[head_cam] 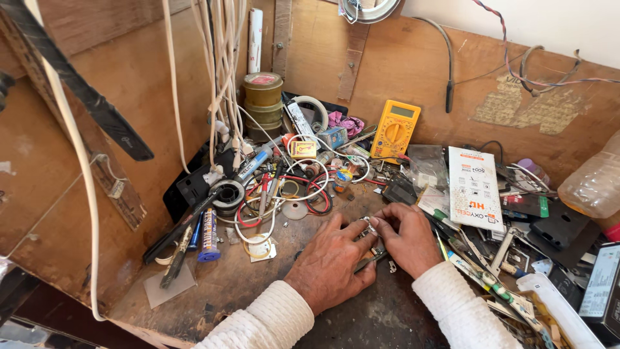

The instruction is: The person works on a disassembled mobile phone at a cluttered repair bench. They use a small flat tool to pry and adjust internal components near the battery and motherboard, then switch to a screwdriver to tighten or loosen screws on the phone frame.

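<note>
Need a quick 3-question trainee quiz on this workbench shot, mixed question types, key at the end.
1. True or false: both hands, the left hand and the right hand, meet over one small metal part on the workbench.
2. Multiple choice: the yellow multimeter is (A) held in the right hand, (B) leaning against the back wall behind the clutter, (C) lying under the left wrist.
3. Fill in: the blue tube lies to the ______ of the left hand.

Key: 1 true. 2 B. 3 left.
</note>
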Available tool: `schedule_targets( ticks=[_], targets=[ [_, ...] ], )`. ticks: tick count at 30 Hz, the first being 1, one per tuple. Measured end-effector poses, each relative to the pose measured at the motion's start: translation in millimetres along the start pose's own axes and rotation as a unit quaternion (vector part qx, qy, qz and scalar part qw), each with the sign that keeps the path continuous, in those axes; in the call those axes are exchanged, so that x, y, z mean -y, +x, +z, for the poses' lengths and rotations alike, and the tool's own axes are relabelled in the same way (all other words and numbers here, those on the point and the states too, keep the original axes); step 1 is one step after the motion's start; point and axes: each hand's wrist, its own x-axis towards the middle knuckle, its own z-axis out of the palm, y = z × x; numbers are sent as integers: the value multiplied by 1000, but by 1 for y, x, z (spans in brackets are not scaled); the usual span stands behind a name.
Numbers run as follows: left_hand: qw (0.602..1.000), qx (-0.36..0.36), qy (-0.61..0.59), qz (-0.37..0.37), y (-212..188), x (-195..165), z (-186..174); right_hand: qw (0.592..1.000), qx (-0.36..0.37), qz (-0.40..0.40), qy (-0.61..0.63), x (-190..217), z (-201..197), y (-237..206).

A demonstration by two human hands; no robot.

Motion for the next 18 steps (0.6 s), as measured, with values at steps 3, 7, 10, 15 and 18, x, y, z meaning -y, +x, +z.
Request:
schedule_targets(
  ticks=[3, 7, 10, 15, 18],
  targets=[
    [1000, 10, 4, -4, 1, 0, 1, 997, 28, 57, 50, -4, -3, -1],
    [1000, 7, 17, -4, 1, 0, 2, 994, 22, 63, 85, -10, -2, 1],
    [1000, -3, 16, 3, 1, 0, 3, 993, 23, 63, 99, -12, -1, 3],
    [1000, 14, 11, -5, 2, 0, 2, 993, 48, 73, 85, -7, -5, 3],
    [1000, 19, 5, -10, 1, 0, 2, 993, 53, 75, 78, -2, -6, 1]
  ],
)
